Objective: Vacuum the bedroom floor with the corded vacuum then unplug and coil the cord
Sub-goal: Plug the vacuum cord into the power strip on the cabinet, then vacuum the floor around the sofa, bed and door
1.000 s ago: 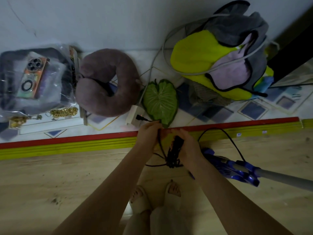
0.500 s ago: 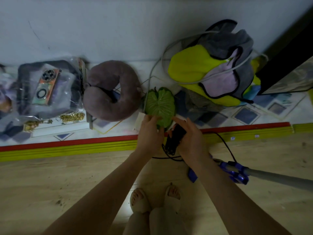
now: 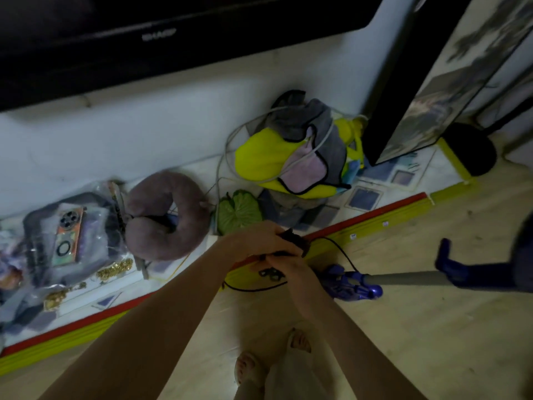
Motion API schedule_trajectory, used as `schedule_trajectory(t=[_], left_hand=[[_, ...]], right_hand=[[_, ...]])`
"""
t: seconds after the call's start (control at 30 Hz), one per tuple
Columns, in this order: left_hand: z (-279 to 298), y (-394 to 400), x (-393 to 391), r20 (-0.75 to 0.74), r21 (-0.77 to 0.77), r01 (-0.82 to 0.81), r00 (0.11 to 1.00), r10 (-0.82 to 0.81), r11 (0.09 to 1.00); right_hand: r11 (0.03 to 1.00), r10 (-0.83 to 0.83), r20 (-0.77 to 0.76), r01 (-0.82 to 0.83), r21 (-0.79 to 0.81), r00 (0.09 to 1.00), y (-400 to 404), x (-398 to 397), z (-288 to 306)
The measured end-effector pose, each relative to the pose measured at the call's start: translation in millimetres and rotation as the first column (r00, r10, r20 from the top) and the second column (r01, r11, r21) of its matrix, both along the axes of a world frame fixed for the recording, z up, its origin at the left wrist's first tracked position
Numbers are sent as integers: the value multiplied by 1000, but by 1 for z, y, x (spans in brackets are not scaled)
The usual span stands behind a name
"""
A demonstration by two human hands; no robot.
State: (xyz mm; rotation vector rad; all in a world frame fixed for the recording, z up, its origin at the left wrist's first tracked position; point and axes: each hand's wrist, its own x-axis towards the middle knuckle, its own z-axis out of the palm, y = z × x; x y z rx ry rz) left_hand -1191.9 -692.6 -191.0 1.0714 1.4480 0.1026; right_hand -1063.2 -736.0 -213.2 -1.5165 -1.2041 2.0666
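Note:
The blue stick vacuum lies on the wooden floor at right, its grey tube running off to the right. Its black cord loops from the vacuum head up to my hands. My left hand and my right hand meet over the red and yellow mat edge, both closed on a bundle of coiled black cord. A loop of cord hangs below my hands. The plug is hidden.
A purple neck pillow, a green leaf-shaped cushion, a yellow and grey cloth pile and plastic bags lie on the tiled mat by the white wall. A black TV hangs above. A dark cabinet stands at right.
The view has tilted up and rotated, now showing the TV and cabinet. My hands have drawn back from the wall strip with the cord bundle still between them.

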Motion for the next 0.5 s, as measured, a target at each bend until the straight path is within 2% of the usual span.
schedule_trajectory(t=[0.1, 0.2, 0.3, 0.4, 0.5], left_hand=[[16, 11, 12, 33, 30, 6, 999, -7, 1000], [44, 26, 28, 129, 103, -136, 984, 122, 985], [67, 47, 31, 144, 275, -218, 972, 184, 936], [88, 66, 24, 77, 385, -119, 992, 97, 915], [103, 75, 20, 40, 440, 55, 996, -81, 896]], right_hand=[[996, 55, 57, -59, 65, 997, 6, 7, 15], [991, 41, 54, -47, 124, 998, -3, 24, 39], [992, -127, 35, 127, 14, 991, -2, 47, 55], [958, -245, 88, 255, -130, 965, 7, 66, 70], [945, -300, 192, 318, -71, 934, 13, 76, 82]])
